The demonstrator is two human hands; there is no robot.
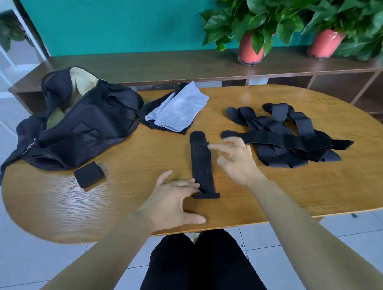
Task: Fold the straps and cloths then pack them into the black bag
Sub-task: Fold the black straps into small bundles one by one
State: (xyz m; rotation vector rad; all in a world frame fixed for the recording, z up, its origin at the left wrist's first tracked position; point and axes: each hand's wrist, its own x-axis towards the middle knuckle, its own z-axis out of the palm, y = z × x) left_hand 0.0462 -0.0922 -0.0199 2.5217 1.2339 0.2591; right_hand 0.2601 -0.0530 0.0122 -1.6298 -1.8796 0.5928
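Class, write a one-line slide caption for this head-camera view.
Left hand presses the near end of a perforated strap on the table; right hand hovers open beside it.

Setting: indoor room, most likely an office or a common room, not a kitchen or workshop. Evidence:
- Oval wood-grain counter (pixel 328 183), meeting-table style.
- Plain teal wall (pixel 117 23) behind.
- Long, low brown shelf unit (pixel 161 63) with open cubbies along the wall.
- Two leafy plants in red pots (pixel 250 49) (pixel 325 43) on the unit.
- Pale tile floor (pixel 38 258).
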